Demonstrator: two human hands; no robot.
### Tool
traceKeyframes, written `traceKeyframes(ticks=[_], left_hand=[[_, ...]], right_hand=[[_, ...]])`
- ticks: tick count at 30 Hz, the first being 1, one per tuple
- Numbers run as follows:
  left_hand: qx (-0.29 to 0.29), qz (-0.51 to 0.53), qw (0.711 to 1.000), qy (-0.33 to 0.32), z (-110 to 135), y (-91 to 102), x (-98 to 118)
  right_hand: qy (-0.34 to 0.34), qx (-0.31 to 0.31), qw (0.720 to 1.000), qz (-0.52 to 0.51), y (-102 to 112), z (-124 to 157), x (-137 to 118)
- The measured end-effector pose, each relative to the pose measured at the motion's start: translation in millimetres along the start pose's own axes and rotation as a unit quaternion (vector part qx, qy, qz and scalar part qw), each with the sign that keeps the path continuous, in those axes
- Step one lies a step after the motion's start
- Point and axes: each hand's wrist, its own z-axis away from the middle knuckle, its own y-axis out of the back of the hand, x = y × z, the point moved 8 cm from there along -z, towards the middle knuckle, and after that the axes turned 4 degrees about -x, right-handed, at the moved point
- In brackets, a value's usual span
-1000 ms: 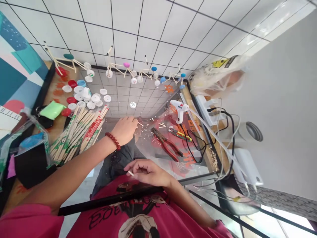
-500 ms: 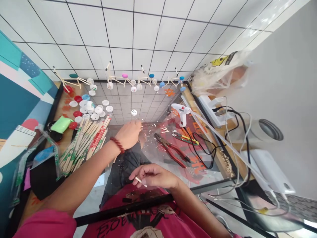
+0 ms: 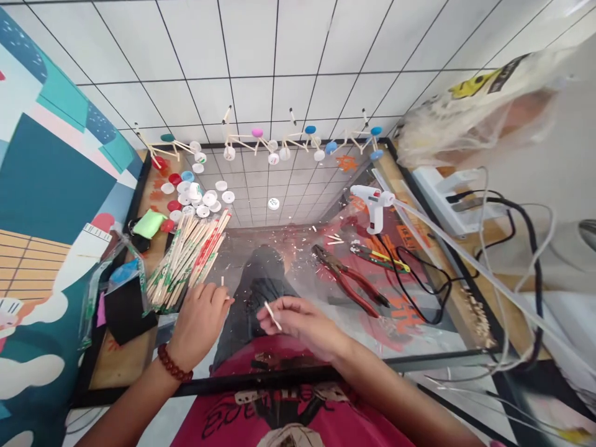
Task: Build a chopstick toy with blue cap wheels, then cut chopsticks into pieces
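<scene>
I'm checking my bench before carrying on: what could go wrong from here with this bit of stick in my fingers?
The short stick piece pinched in the right hand could slip among the wood chips on the clear plastic sheet, and those chips might prick the left hand. The glue gun's black cord loops beside the red-handled pliers, so a careless reach might snag it and tip the gun.

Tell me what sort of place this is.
A craft workbench, most likely: a glue gun, pliers, wrapped wooden chopsticks and a pile of bottle caps.
</scene>
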Motion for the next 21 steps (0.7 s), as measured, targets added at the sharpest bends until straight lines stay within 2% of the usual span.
traceKeyframes(ticks=[1,2,4,6,7,8,9,10,12,13,15,18,20,21], left_hand=[[0.009,-0.011,1.000,0.003,4,0.5,-2],[0.017,-0.022,1.000,0.006,7,1.2,-4],[0.031,-0.041,0.999,0.011,10,2.0,-6],[0.041,-0.051,0.998,0.008,10,1.8,-7],[0.043,-0.054,0.998,0.004,9,1.2,-6],[0.047,-0.056,0.997,0.001,9,0.8,-6],[0.050,-0.057,0.997,-0.003,8,0.3,-5],[0.053,-0.057,0.997,-0.006,8,-0.1,-5],[0.059,-0.053,0.997,-0.011,8,-0.4,-5],[0.061,-0.049,0.997,-0.013,7,-0.6,-6],[0.066,-0.044,0.997,-0.015,7,-0.7,-7],[0.076,-0.041,0.996,-0.018,7,-0.3,-8],[0.081,-0.039,0.996,-0.020,7,-0.4,-9],[0.084,-0.038,0.996,-0.021,7,-0.7,-9]], right_hand=[[0.029,0.024,0.998,-0.046,-7,-10,1],[0.059,0.027,0.994,-0.087,-18,-22,1],[0.080,0.013,0.986,-0.144,-34,-54,0],[0.088,0.015,0.981,-0.172,-33,-83,-12],[0.123,0.037,0.977,-0.168,-22,-93,-28],[0.182,0.086,0.967,-0.155,-3,-95,-49],[0.244,0.154,0.946,-0.148,21,-91,-71],[0.277,0.189,0.930,-0.148,39,-86,-88],[0.326,0.240,0.903,-0.145,63,-73,-113],[0.342,0.253,0.894,-0.140,66,-68,-118],[0.350,0.246,0.896,-0.120,53,-71,-113],[0.289,0.150,0.942,-0.082,4,-107,-85],[0.272,0.158,0.945,-0.086,-6,-128,-77],[0.275,0.170,0.942,-0.089,-3,-134,-80]])
